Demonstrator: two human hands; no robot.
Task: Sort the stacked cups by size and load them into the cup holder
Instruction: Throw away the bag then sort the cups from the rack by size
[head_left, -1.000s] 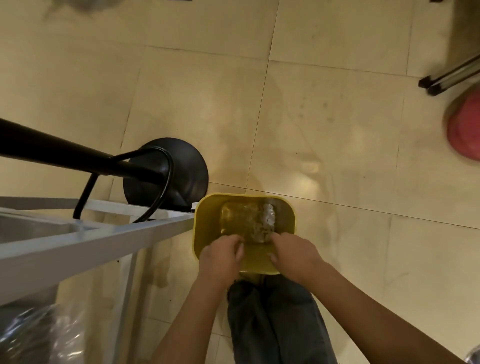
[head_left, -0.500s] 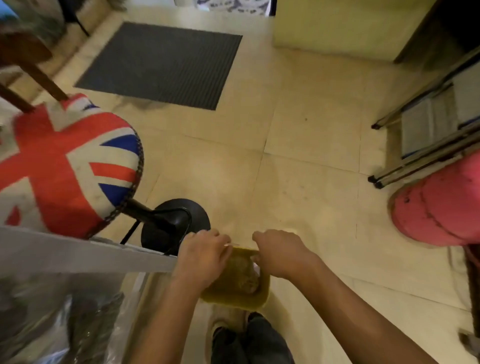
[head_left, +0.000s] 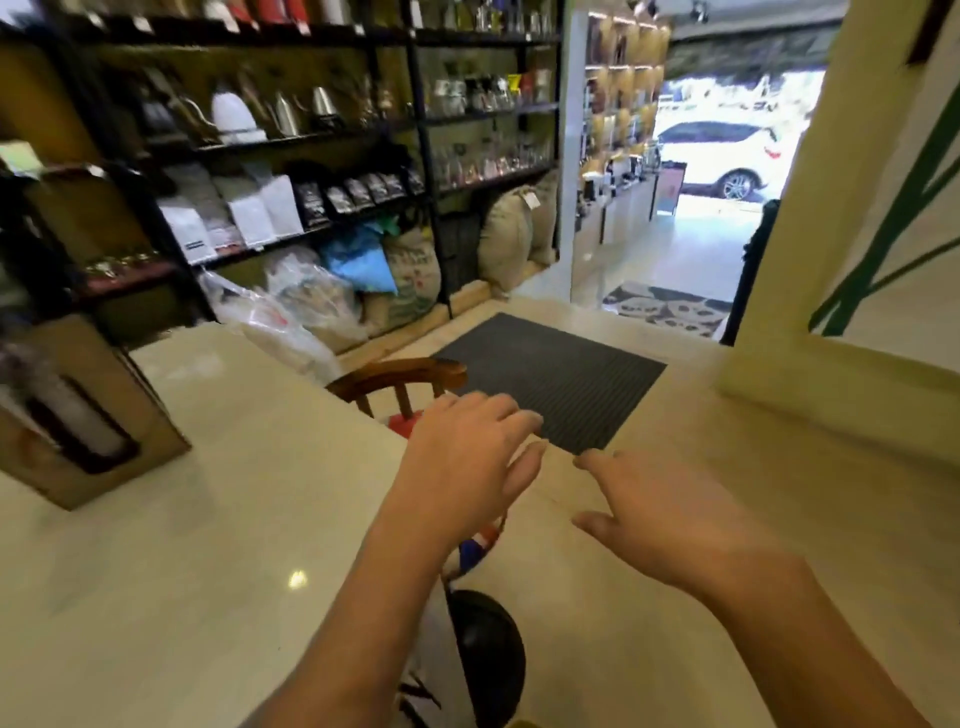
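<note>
Pale counter faces black shop shelves and a grey mat

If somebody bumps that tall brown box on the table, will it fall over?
Probably it would slide or tip easily. The brown box looks like cardboard, so it is likely light for its size. It stands tall on a glossy table, which may let it skid. It already looks tilted, though the wide-angle view and blur may cause that.
</note>
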